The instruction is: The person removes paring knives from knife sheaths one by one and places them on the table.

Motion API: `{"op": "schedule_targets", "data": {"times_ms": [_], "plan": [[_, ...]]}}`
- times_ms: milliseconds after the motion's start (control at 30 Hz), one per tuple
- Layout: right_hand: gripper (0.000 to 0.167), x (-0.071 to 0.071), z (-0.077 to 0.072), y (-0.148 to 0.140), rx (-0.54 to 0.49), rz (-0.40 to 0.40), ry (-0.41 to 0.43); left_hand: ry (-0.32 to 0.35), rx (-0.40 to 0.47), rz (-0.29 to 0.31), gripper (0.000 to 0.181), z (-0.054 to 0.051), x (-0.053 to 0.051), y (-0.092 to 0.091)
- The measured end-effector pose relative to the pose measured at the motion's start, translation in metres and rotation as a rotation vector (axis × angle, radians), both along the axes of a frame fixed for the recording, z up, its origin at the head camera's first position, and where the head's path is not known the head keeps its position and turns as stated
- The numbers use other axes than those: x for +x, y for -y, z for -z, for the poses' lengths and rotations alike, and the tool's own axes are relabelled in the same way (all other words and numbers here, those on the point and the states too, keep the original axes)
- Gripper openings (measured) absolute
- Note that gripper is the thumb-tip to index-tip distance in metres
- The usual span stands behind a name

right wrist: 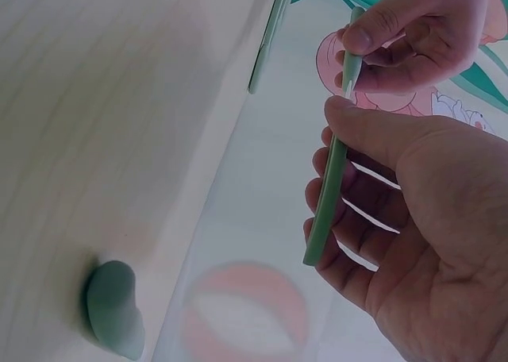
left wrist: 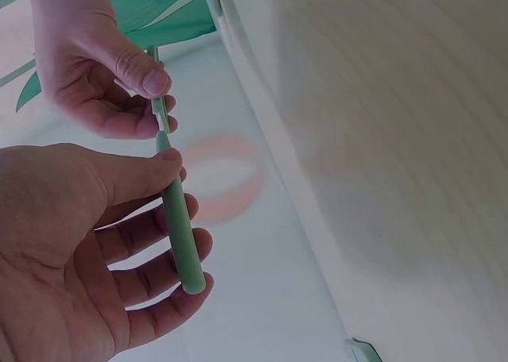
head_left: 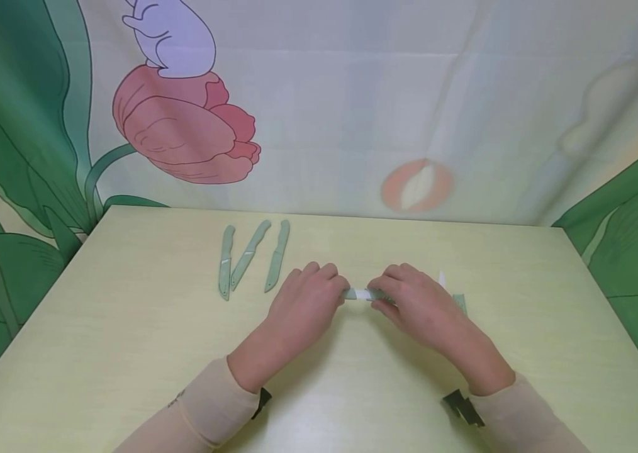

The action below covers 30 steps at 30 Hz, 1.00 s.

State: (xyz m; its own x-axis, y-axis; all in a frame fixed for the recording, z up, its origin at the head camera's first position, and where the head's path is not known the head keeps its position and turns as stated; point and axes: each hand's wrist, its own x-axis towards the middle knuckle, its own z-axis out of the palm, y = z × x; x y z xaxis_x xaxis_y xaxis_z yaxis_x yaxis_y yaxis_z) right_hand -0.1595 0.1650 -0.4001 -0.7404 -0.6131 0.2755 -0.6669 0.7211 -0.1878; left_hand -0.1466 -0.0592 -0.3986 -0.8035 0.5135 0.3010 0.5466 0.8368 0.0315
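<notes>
My left hand [head_left: 306, 296] holds the green handle [left wrist: 182, 235] of a small knife, thumb on one side and fingers along the other. My right hand [head_left: 423, 305] pinches the green blade cover [right wrist: 327, 195] at the knife's other end. Between the two hands a short stretch of white blade [head_left: 362, 294] shows. The knife is held level above the table, and the fingers hide much of it in the head view. Beyond my right wrist, a white blade tip [head_left: 442, 279] and a green piece [head_left: 460, 304] show, partly covered by that hand.
Three green knives in covers, among them the rightmost knife [head_left: 277, 257], lie on the pale table [head_left: 143, 314] at the back left. A printed curtain [head_left: 324, 126] hangs behind the table's far edge. A green rounded end [right wrist: 115, 310] shows on the tabletop in the right wrist view.
</notes>
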Motion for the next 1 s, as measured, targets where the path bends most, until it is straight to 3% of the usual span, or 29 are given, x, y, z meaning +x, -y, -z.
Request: {"op": "schedule_targets", "data": {"times_ms": [1000], "plan": [[0.025,-0.0004,0.0006,-0.0039,-0.002,0.011,-0.010,0.005,0.018,-0.008,0.014,-0.0015,-0.0007,0.0025]]}}
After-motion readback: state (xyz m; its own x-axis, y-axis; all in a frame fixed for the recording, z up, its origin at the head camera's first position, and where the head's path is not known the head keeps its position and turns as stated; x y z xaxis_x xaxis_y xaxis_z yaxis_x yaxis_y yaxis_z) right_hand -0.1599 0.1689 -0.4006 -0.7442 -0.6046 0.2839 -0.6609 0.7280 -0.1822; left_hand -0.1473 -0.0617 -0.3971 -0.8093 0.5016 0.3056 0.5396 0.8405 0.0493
